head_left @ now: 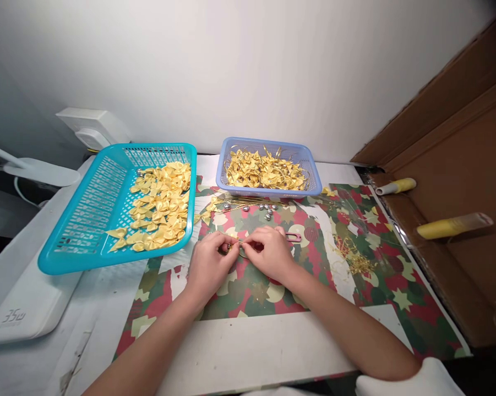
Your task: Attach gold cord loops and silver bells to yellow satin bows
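Both hands meet over the patterned sheet (256, 300), fingertips almost touching. My left hand (212, 261) is closed, thumb and forefinger pinching a small gold piece that is mostly hidden. My right hand (271, 252) pinches the thin gold cord (240, 242) from the other side. A pink-handled tool (293, 237) sticks out from behind my right hand. Beyond the hands lie small silver bells (268, 212), a bundle of gold cords (256, 202) and a few loose yellow bows (208, 212).
A teal basket (192, 203) of yellow bows stands left, its near end over a white power bank (33, 308). Behind the hands is a blue basket (219, 170) of corded bows. Cord scraps (355, 257) and a cardboard wall (450, 165) are right.
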Demonstrator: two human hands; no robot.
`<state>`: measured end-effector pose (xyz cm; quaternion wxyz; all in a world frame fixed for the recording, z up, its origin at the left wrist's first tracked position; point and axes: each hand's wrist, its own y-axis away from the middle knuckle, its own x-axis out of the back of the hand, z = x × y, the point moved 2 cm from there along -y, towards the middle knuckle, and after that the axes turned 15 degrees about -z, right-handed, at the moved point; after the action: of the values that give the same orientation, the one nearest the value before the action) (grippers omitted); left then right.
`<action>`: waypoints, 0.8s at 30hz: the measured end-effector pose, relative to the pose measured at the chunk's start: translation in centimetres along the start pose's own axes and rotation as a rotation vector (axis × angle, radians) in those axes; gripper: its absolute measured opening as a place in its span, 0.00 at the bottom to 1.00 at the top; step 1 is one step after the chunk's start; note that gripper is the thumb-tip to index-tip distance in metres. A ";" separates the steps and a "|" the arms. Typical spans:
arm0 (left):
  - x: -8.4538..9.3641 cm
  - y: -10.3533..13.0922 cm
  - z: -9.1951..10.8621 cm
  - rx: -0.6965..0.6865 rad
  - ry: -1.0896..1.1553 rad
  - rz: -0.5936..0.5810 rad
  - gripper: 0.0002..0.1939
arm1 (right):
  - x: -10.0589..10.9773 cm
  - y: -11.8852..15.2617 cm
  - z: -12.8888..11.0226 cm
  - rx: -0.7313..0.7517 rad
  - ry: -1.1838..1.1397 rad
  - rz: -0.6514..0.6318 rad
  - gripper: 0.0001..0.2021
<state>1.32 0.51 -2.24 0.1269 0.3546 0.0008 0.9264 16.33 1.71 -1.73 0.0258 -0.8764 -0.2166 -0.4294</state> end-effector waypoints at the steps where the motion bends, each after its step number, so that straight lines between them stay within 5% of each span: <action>1: 0.0 0.0 0.0 0.006 0.017 -0.007 0.09 | 0.0 0.0 0.0 -0.001 -0.003 0.004 0.10; 24: -0.1 0.3 -0.5 0.066 0.329 -0.063 0.12 | 1.0 0.1 -0.6 0.040 -0.184 0.017 0.03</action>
<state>0.95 0.21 -2.63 0.1423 0.2017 0.0630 0.9670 16.44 1.87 -0.61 0.0268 -0.9132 -0.2190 -0.3426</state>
